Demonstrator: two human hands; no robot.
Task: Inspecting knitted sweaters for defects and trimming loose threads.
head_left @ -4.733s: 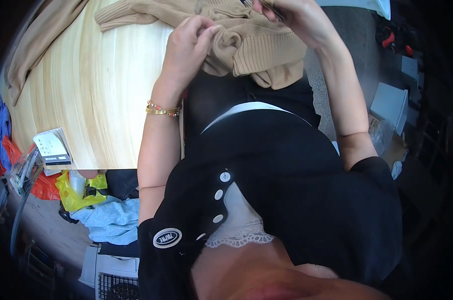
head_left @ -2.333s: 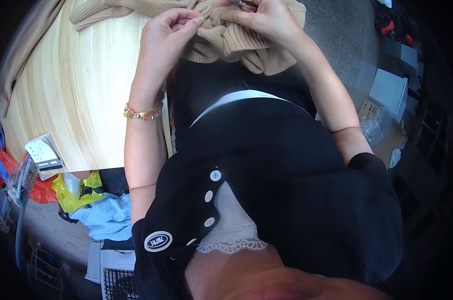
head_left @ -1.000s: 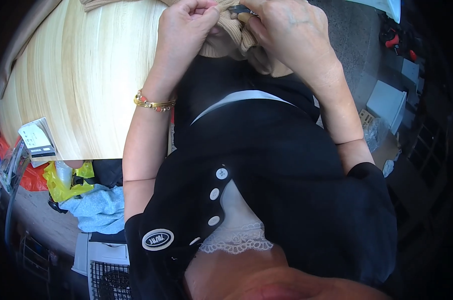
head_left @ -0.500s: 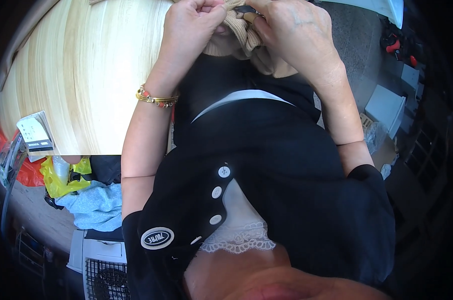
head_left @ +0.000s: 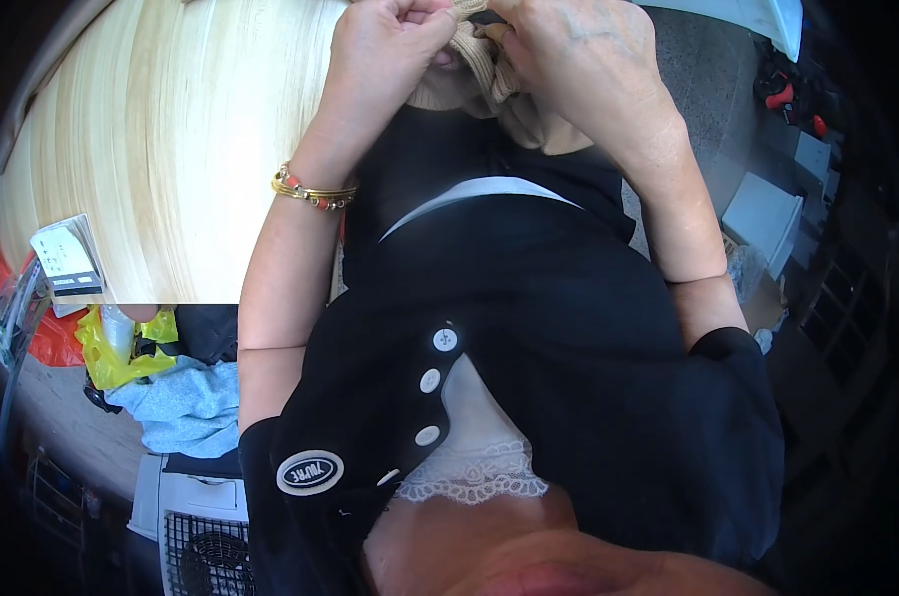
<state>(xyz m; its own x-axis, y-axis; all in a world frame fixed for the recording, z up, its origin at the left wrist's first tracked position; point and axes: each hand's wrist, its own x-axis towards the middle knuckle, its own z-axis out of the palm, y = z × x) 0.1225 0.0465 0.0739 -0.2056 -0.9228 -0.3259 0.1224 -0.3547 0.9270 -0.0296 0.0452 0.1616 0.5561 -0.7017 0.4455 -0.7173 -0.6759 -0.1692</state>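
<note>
Both hands up at the far edge, w/ the left hand (head_left: 385, 55) and right hand (head_left: 588, 60) both pinched tight on a beige knit garment (head_left: 479, 70), bunched btwn them at the light wood table (head_left: 171, 149) edge. Gold bracelet (head_left: 313, 189) on left wrist.

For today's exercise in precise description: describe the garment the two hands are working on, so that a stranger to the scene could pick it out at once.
Start at the pale wooden table and follow its near edge to the top of the picture. There the left hand and right hand pinch a bunched beige ribbed knit garment. It is the only tan cloth, against black clothing.
</note>
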